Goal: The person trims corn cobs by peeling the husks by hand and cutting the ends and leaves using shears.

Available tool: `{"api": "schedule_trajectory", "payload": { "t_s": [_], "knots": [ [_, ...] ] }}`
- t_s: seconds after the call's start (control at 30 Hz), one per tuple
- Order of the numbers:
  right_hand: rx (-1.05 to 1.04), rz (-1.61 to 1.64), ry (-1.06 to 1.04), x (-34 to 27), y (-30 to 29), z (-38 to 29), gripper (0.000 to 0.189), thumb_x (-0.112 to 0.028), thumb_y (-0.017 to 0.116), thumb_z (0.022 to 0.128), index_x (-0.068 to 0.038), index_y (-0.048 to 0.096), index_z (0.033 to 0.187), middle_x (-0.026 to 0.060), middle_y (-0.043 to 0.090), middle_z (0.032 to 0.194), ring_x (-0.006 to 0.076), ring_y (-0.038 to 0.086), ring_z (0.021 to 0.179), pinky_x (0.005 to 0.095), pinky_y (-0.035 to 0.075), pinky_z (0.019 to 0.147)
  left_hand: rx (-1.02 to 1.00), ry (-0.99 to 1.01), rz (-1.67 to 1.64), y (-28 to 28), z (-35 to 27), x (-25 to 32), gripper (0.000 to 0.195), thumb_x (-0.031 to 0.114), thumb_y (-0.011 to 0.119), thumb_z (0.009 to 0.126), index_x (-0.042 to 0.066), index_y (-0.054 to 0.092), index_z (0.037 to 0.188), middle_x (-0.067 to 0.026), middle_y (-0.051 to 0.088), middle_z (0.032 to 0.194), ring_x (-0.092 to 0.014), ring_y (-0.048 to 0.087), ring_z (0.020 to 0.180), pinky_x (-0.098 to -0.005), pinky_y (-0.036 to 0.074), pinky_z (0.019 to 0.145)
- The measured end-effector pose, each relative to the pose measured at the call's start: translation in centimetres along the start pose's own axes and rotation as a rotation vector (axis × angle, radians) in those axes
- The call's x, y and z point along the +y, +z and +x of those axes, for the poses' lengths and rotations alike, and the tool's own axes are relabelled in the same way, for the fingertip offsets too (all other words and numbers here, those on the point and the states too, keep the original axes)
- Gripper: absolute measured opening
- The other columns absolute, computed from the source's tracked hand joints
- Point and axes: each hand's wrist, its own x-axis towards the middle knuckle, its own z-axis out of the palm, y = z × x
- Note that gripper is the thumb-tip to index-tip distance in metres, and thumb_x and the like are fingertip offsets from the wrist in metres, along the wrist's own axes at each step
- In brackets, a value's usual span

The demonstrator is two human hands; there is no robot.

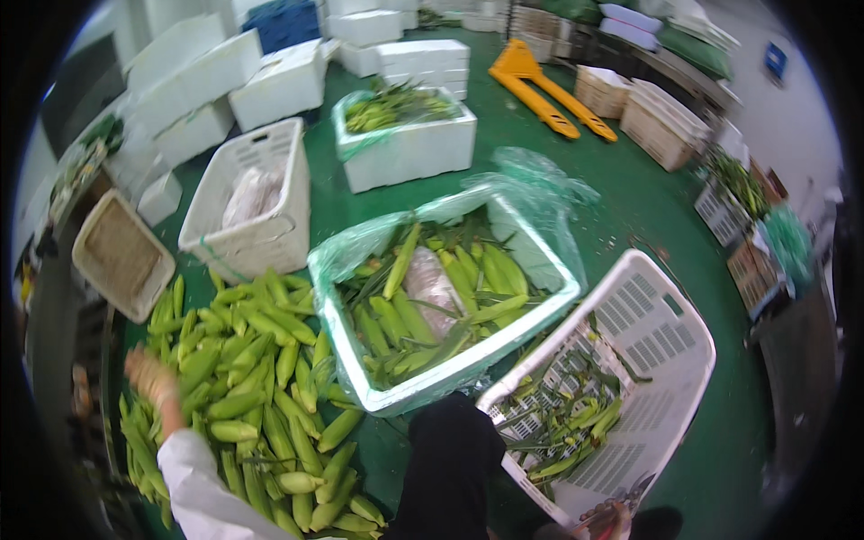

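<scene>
My left hand (154,379), blurred, is over the left side of a large heap of green-husked corn ears (253,378) on the floor; whether its fingers grip an ear is unclear. At the bottom edge my right hand (613,523), partly cut off, holds what look like pruning shears (636,491) beside a white plastic crate (665,378). Husk leaves and trimmings (574,425) lie inside that tilted crate. Before me stands a foam box (466,374) lined with green plastic film. Corn ears (398,324) surround a wrapped, whitish pack (432,290) in it.
Behind the heap is a white crate (266,246) with another wrapped pack. A foam box (412,162) of leafy corn stands farther back. White foam boxes (280,91) are stacked at back left. Yellow pallet jack forks (540,94) rest on the green floor. Crates (665,128) line the right wall.
</scene>
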Motion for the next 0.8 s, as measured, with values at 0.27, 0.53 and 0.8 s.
{"api": "schedule_trajectory", "payload": {
  "t_s": [0.27, 0.53, 0.8],
  "knots": [
    [-0.127, -0.384, -0.081, -1.5, 6.8, 1.2, 0.019, -0.014, 0.059, 0.088, 0.001, 0.055, 0.099, 0.0135, 0.061, 0.081, 0.0225, 0.060, 0.070, 0.0344, 0.051, 0.071, -0.972, 0.225, -1.383, -32.5, 15.2, 48.4, 0.064, 0.034, 0.073, 0.074, 0.008, 0.047, 0.128, -0.0157, 0.046, 0.131, -0.034, 0.046, 0.122, -0.0437, 0.040, 0.100],
    [0.064, -0.475, 0.017, -3.1, 8.0, -0.9, 0.022, -0.017, 0.056, 0.088, 0.000, 0.051, 0.101, 0.0137, 0.060, 0.072, 0.0206, 0.059, 0.056, 0.0287, 0.051, 0.050, -1.337, 0.071, -1.202, -33.5, 10.9, 59.0, 0.054, 0.019, 0.051, 0.086, 0.006, 0.038, 0.137, -0.0223, 0.060, 0.115, -0.030, 0.066, 0.093, -0.0405, 0.054, 0.074],
    [-0.147, -0.543, -0.044, 0.2, 4.9, 1.9, 0.040, -0.033, 0.048, 0.094, 0.007, 0.055, 0.097, 0.0163, 0.061, 0.073, 0.0232, 0.058, 0.050, 0.0286, 0.049, 0.050, -1.348, 0.055, -1.733, -39.0, 13.5, 52.7, 0.027, 0.019, 0.049, 0.086, 0.002, 0.064, 0.100, -0.0234, 0.065, 0.097, -0.039, 0.062, 0.095, -0.0440, 0.049, 0.085]
  ]
}}
